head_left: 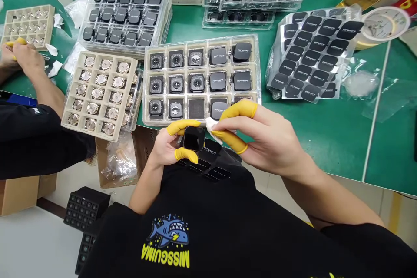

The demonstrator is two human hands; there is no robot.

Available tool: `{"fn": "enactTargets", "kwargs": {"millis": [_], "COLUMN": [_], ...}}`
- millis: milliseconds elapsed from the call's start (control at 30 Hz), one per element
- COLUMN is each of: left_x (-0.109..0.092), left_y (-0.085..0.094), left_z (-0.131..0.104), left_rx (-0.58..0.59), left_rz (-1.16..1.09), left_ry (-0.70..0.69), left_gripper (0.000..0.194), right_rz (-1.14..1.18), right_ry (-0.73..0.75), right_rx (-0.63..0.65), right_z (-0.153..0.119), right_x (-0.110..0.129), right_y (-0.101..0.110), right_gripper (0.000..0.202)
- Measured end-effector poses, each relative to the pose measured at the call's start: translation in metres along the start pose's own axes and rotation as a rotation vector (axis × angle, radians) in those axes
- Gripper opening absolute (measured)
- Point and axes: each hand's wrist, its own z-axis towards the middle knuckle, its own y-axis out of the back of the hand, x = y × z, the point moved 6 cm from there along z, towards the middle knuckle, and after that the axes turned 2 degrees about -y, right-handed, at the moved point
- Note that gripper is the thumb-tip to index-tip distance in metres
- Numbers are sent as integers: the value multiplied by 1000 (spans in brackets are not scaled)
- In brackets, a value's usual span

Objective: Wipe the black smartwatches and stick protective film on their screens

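Note:
My left hand [167,145], with yellow finger cots, grips a square black smartwatch body [193,139] by its edges, dark screen facing up. Close to its right side, my right hand [260,134] pinches a crumpled white wipe [213,128] between yellow-covered thumb and finger. Whether the wipe touches the watch I cannot tell. Below them, partly hidden, is a sheet of black printed stickers [211,150] near my lap. Just beyond my hands lies a clear-plastic-edged tray [202,38] of watch bodies, some with black printed covers; one front pocket shows only its dark lining.
Left of it leans a beige tray [94,137] of round watches. Behind stand stacked trays of black squares [125,16]. At right lie black sticker sheets [309,56] and a tape roll [386,26]. A co-worker's hands [24,54] are at far left; an open carton [112,178] stands below.

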Motion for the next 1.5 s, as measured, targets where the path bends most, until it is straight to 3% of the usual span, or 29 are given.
{"fn": "enactTargets", "kwargs": {"millis": [333,433,500,567,667,767,833,900,967,1000,1067,1100,1133,1167,1233,1300,1400,1500], "left_x": [-2,-3,-4,-4,-4,-3,-2,-2,-3,-5,-7,-8,-8,-7,-5,-5,-8,-15], "left_y": [-3,-1,0,3,7,7,6,6,4,3,0,-2,-4,-6,-8,-10,-10,-6], "left_z": [0,-1,-3,-6,-10,-12,-11,-9,-6,-6,-4,-3,-2,-2,-1,0,-1,-2], "left_rx": [-5,-13,-16,-24,-35,-19,-21,-36,-52,-54,-56,-52,-54,-60,-71,-80,-95,-113], "left_rz": [-15,6,23,47,80,102,116,135,158,167,175,175,178,184,197,205,198,183], "left_ry": [18,7,4,4,-27,-82,-104,-110,-129,-145,-178,-185,-187,-181,-158,-128,-127,-159], "left_gripper": [86,88,89,92,91,90,89,89,89,89,85,84,83,84,85,88,84,80], "right_rz": [25,-21,-102,-225,-380,-475,-469,-465,-492,-516,-538,-487,-367,-205,45,204,405,546], "right_ry": [-49,-86,-117,-216,-588,-967,-1155,-1249,-1289,-1285,-1187,-1039,-876,-754,-598,-557,-646,-714], "right_rx": [40,23,-50,-141,-154,-212,-308,-380,-477,-579,-832,-882,-814,-613,-258,-27,112,101], "right_z": [4,-2,-19,-50,-116,-186,-221,-239,-241,-237,-222,-205,-183,-158,-114,-85,-66,-65], "right_x": [-2,-4,-19,-55,-149,-239,-276,-289,-277,-259,-201,-165,-130,-98,-39,-7,-6,-21], "right_y": [-3,11,31,57,88,103,106,106,109,112,114,109,97,78,36,3,-24,-30], "right_gripper": [14,16,20,19,21,72,81,77,75,74,66,46,22,25,56,58,40,30]}}
